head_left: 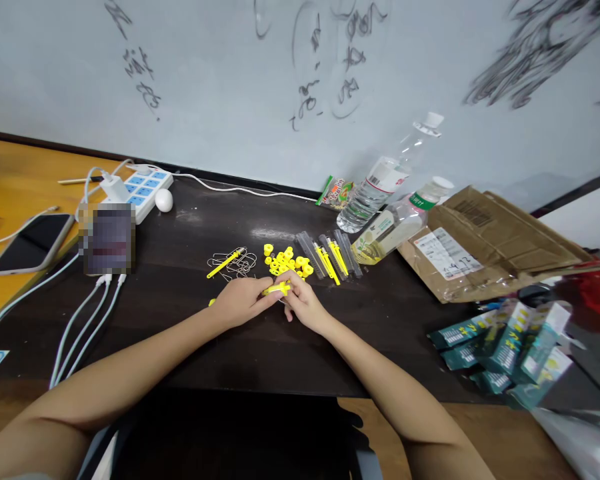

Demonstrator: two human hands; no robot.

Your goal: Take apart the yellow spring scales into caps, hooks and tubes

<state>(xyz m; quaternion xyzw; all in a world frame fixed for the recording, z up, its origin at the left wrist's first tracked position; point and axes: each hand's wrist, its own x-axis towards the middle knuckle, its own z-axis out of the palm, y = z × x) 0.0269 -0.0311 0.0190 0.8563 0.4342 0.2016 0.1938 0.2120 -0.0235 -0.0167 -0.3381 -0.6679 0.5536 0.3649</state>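
Note:
Both my hands meet over the dark table (260, 353), fingers closed around a small yellow part (279, 288). My left hand (240, 301) grips it from the left, and my right hand (303, 303) pinches it from the right. Just beyond them is a pile of small yellow pieces (286, 259). To the left, a yellow stick (225, 263) lies on a tangle of thin cords (243, 265). Clear tubes (310, 253) and more yellow sticks (327, 263) lie right of the pile.
Two bottles (373, 193) (400, 223) and a snack packet (336, 192) stand at the back right, near a cardboard parcel (480, 233) and green boxes (510, 340). On the left are a power strip (145, 190), white cables (83, 307) and a phone (33, 243).

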